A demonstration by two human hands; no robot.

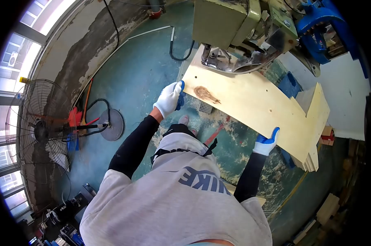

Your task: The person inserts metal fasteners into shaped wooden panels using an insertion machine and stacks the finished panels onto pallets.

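Observation:
A long pale wooden board (pixel 234 95) with a dark knot lies at a slant in front of me, its far part beneath the metal foot (pixel 222 59) of a green machine (pixel 220 24). My left hand (pixel 169 98), in a white and blue work glove, is closed on the board's left end. Gloved the same way, my right hand (pixel 267 142) grips the near edge toward the right, thumb on top and fingers hidden underneath. Past my right hand, the board's right end overlaps a stack of similar boards (pixel 311 162).
A wire-cage floor fan (pixel 40 130) with a round base (pixel 112 125) stands at the left by the windows. Blue machinery (pixel 323 30) is at the upper right. Wood pieces (pixel 328 208) lie at the lower right. A black hose (pixel 181 58) curves near the machine.

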